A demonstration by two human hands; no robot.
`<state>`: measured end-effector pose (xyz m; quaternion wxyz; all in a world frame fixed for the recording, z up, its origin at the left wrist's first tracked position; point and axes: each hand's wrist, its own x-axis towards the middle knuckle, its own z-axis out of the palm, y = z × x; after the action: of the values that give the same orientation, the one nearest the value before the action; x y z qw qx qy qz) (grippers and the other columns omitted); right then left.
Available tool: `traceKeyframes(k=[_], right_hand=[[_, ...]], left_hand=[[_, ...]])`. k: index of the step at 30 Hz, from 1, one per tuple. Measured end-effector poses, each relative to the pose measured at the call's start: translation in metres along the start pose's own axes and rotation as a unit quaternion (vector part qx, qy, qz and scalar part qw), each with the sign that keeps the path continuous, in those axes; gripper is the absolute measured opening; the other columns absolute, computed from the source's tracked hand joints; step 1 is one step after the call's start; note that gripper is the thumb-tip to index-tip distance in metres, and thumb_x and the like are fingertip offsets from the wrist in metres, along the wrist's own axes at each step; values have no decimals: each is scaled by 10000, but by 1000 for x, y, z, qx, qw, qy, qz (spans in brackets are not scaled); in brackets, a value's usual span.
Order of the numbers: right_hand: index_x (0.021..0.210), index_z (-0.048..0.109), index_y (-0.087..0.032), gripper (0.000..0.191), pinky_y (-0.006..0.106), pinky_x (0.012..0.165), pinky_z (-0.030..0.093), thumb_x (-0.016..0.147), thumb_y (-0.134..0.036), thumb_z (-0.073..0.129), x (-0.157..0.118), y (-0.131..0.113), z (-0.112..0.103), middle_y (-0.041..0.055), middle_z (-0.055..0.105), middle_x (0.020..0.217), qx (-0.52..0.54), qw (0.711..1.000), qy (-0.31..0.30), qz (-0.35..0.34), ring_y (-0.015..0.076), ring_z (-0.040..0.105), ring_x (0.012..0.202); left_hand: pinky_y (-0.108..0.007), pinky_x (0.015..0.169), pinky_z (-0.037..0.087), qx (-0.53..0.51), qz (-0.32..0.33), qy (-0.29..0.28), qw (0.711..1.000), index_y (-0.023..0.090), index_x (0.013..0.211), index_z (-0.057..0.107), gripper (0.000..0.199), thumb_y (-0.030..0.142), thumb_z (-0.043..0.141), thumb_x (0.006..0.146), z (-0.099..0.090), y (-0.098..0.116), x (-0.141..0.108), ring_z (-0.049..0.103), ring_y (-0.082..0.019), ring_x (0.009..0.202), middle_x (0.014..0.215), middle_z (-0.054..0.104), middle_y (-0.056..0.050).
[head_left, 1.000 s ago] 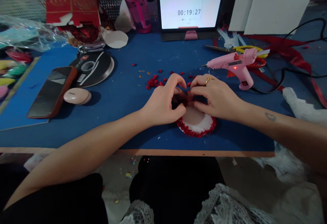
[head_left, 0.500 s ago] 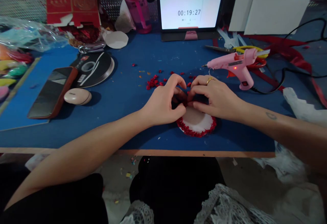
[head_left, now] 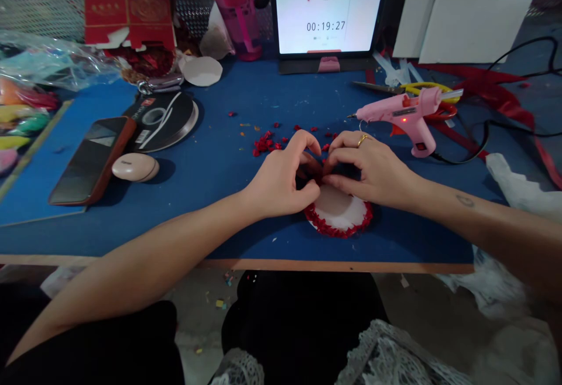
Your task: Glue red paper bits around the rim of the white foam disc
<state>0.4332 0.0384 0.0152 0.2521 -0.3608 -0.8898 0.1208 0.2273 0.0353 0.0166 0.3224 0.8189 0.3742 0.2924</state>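
Observation:
A white paper disc (head_left: pixel 340 208) lies on the blue table, its rim edged with small crumpled red bits. My left hand (head_left: pixel 287 177) curves over the disc's far left edge, its thumb at the rim and its other fingers bent behind. From the right, my right hand (head_left: pixel 366 165), with a gold ring, has its fingers bent and pinched together at the far edge, against red material. The fingertips of both hands meet there, so what they grip is largely hidden. Loose red bits (head_left: pixel 264 143) lie just beyond my left hand.
A pink glue gun (head_left: pixel 408 117) with a lit red light lies to the right, its cord trailing past scissors (head_left: pixel 413 88) and red ribbon (head_left: pixel 504 95). At left are a phone (head_left: pixel 90 160), a mouse (head_left: pixel 135 167) and a ribbon spool (head_left: pixel 167 119). A tablet (head_left: pixel 329 13) stands behind.
The whole view has shifted very slightly. Both hands keep nearly the same pose at the disc's far edge.

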Motion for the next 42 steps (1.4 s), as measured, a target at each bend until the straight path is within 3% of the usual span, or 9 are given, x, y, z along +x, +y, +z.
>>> traceKeyframes(k=[5, 8, 14, 18, 22, 29, 33, 37, 42], right_hand=[[862, 656, -190, 131, 338, 764, 461, 916, -265, 565, 0, 2, -9, 58, 654, 892, 54, 995, 79, 7, 188, 608, 848], [852, 643, -200, 120, 322, 721, 455, 921, -253, 561, -3, 5, -14, 44, 663, 827, 56, 994, 96, 17, 173, 603, 792], [831, 639, -207, 109, 286, 532, 381, 908, -250, 575, -10, 12, -18, 5, 654, 721, 39, 992, 103, 58, 119, 521, 576], [801, 647, -202, 172, 301, 587, 408, 910, -312, 572, -13, 17, -20, 21, 676, 730, -13, 996, 67, 51, 147, 579, 644], [716, 647, -200, 372, 341, 689, 416, 955, -435, 485, -16, 18, -22, 49, 671, 734, -77, 996, 2, 49, 196, 620, 748], [608, 574, -204, 579, 333, 673, 351, 972, -589, 340, -23, 17, -28, 41, 602, 640, -130, 989, -56, 50, 195, 553, 703], [724, 641, -218, 558, 316, 656, 345, 908, -683, 393, -25, 15, -31, 28, 623, 682, -93, 990, -94, 55, 189, 553, 698], [789, 668, -229, 528, 318, 684, 359, 934, -647, 379, -24, 11, -31, 32, 650, 740, -66, 990, -112, 54, 200, 561, 758], [889, 695, -213, 512, 342, 750, 396, 971, -589, 357, -23, 7, -26, 53, 680, 830, -43, 992, -117, 23, 210, 580, 804]], left_hand=[[-254, 589, 512, -11, -4, 4, 1000, 207, 989, 436, 358, 172, 520, 643, 0, -2, -1, 690, -153, 677, 849, 740, 10], [-241, 574, 516, -41, -19, 18, 999, 207, 969, 458, 333, 156, 528, 647, -1, -4, -1, 698, -157, 702, 854, 741, 7], [-228, 593, 510, -67, -23, 148, 986, 195, 856, 527, 57, 224, 561, 820, -12, -18, 6, 671, -132, 716, 758, 700, 5], [-198, 552, 462, -1, -16, 201, 979, 179, 812, 570, 71, 236, 596, 845, -17, -31, 14, 591, -88, 618, 717, 650, 16], [-189, 576, 457, 39, 2, 175, 984, 164, 848, 631, 45, 182, 598, 823, -16, -32, 16, 589, -86, 654, 780, 675, 5], [-228, 660, 480, 106, 31, 139, 984, 155, 869, 677, 126, 154, 562, 817, -13, -32, 15, 614, -121, 757, 870, 705, -23], [-224, 635, 484, 107, 27, 131, 985, 157, 876, 681, 143, 151, 556, 808, -13, -33, 15, 620, -126, 757, 885, 711, -26], [-224, 654, 500, 111, 27, 125, 986, 168, 890, 681, 150, 154, 553, 814, -13, -32, 14, 630, -136, 808, 904, 715, -25], [-252, 689, 497, 152, 72, 108, 980, 174, 893, 694, 122, 144, 592, 833, -12, -33, 15, 614, -150, 830, 885, 708, -25]])
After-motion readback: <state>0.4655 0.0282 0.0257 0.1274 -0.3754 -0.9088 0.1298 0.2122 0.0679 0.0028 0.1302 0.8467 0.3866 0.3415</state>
